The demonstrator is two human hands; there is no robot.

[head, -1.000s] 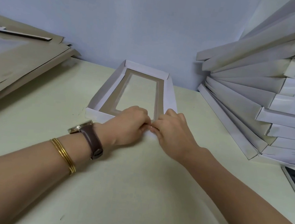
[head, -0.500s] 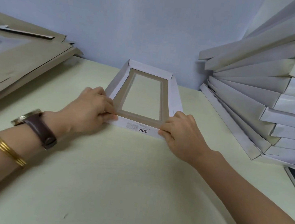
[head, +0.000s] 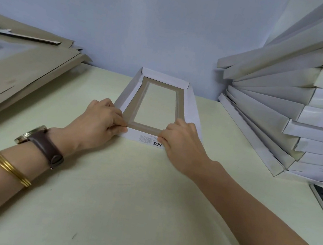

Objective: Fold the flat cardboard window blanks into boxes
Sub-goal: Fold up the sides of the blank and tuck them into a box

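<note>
The half-folded window box [head: 160,103] sits mid-desk [head: 126,190]. The left hand [head: 99,120] and right hand [head: 181,139] pinch its near corners. Light, thin card probably creases easily, so grip it at folds, not the window.

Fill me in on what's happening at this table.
A person is folding a cardboard window box on the table. The left hand pinches its near-left corner and the right hand its near-right corner, at the near wall. The side and far walls already stand up. Flat blanks lie to the left; a stack of finished boxes sits to the right.
</note>
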